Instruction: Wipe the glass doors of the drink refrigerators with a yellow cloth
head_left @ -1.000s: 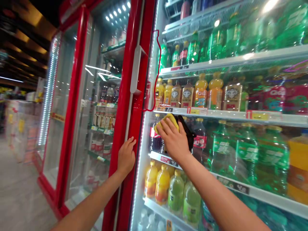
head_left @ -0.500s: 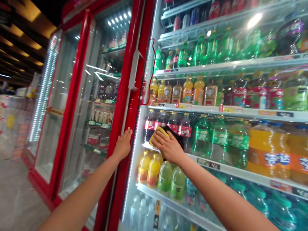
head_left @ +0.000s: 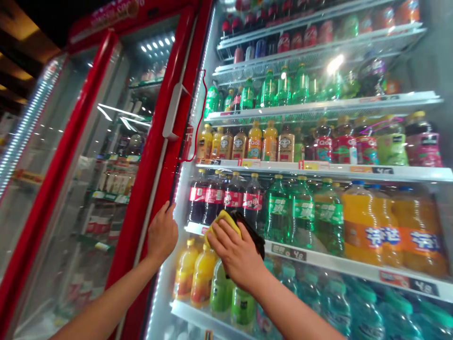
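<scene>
At the cooler's glass door, the right hand, fingers slightly bent, holds a yellow cloth; the left hand, loosely curled and without an object, lies at the red frame. Dark-drink bottles, green bottles and orange-drink bottles line white shelves beneath a dim ceiling.

We record, upper left: one dark ceiling with amber panels. At left: one red-framed glass-door refrigerator, stocked shelves within, row of round white lights near its top, white reflections across its glass; one LED strip.
</scene>
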Motion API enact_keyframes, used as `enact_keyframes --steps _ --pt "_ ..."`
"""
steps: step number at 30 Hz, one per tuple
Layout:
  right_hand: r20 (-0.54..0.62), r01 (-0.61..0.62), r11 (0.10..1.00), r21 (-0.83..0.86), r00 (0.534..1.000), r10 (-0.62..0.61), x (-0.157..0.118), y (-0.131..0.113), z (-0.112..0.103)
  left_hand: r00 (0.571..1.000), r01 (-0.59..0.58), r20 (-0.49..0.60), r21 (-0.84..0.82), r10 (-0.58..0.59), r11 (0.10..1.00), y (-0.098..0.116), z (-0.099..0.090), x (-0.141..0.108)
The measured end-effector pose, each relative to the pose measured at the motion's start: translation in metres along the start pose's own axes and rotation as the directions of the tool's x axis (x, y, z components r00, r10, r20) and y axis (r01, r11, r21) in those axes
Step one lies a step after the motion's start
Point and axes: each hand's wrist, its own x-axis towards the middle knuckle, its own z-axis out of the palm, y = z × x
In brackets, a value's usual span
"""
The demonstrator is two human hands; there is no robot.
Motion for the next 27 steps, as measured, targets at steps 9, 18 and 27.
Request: enact_keyframes --steps 9,18,27 --pt "-0.183 -0.415 0.897 -0.154 0.904 0.387 0.004 0.039 -0.037 0.965 -0.261 -0.064 -0.214 0.253 0.941 0.065 -0.006 -0.007" --pt "0.178 -0.122 0.986 -0.109 0.974 0.141 -0.058 0.035 -0.054 0.931 -0.264 0.194 -0.230 0.310 0.937 0.086 -0.025 -0.018" --pt "0.311 -0.307 0.948 -0.083 0.896 0.317 -0.026 0.033 -0.083 0.875 -0.152 0.440 -0.144 0.201 0.978 0.145 -0.050 -0.020"
